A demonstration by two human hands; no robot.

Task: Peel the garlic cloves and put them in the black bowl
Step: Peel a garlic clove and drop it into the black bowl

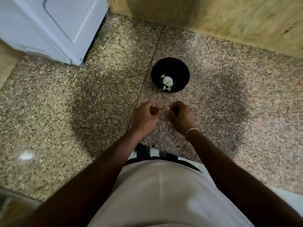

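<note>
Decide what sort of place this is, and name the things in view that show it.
Probably a home kitchen counter: a speckled stone worktop, a white appliance standing on it, and a black bowl holding garlic pieces.

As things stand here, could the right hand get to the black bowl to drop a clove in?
Probably yes. The round black bowl sits on the speckled stone counter just beyond the right hand, with only bare counter between them. Its fingers are curled, seemingly pinching something small and blurred that the left hand also holds.
</note>
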